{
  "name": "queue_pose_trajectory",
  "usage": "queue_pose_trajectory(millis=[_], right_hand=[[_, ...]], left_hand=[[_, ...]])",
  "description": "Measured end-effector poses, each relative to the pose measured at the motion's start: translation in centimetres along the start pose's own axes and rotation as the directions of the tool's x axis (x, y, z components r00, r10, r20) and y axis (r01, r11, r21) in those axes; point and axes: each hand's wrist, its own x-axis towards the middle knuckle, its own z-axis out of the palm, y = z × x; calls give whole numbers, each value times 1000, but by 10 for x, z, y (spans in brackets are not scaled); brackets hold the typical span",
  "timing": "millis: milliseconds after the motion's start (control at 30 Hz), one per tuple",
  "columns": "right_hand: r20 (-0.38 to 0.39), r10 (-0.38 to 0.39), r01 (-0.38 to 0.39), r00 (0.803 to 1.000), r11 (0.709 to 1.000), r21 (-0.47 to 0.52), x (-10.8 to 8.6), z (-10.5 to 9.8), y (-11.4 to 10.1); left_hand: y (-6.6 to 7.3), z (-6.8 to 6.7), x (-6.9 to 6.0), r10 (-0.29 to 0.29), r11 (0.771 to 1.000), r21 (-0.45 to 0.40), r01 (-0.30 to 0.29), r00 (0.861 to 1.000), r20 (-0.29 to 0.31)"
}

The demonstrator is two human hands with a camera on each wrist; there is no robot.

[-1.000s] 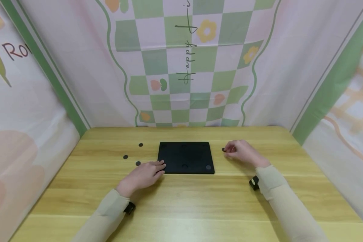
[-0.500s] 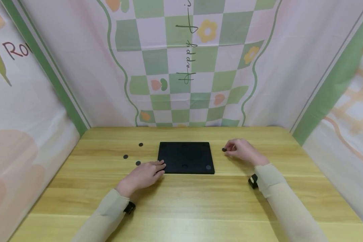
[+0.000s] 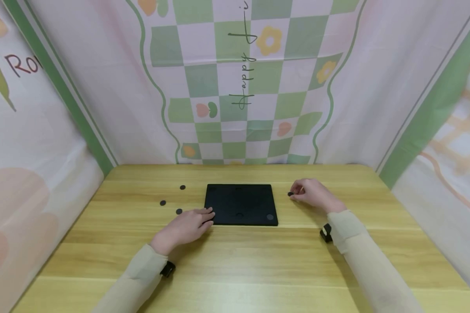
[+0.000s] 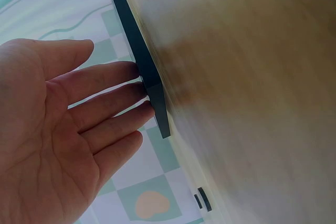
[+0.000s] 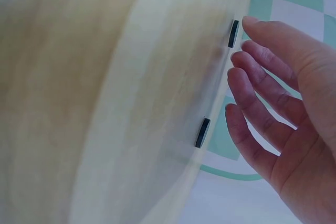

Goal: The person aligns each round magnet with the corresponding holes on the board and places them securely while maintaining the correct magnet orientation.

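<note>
A flat black rectangular board (image 3: 240,200) with faint round marks lies on the wooden table. One dark grey disc (image 3: 270,217) sits at its near right corner. My left hand (image 3: 186,226) rests straight fingertips on the board's near left corner; in the left wrist view these fingers (image 4: 113,98) touch the board's edge. Right of the board, my right hand (image 3: 315,194) is beside a small black disc (image 3: 290,194), thumb and loosely bent fingers near its rim. In the right wrist view this disc (image 5: 233,33) lies flat, with a thin gap to the thumb.
Left of the board lie three more black discs (image 3: 179,211), (image 3: 162,203), (image 3: 182,187). Another disc (image 5: 202,132) shows by the right fingertips in the right wrist view, hidden in the head view. A patterned curtain (image 3: 239,108) hangs behind the table.
My right wrist has shifted slightly left and away from me, while its fingertips stay at the same disc. The left hand and the board have not moved.
</note>
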Motion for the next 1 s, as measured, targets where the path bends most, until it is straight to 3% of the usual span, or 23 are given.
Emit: queue_pose_trajectory(millis=[1000], right_hand=[[44, 20, -20, 999, 1000, -15, 7, 0, 3]], left_hand=[[-2, 2, 1, 4, 1000, 16, -4, 1000, 2]])
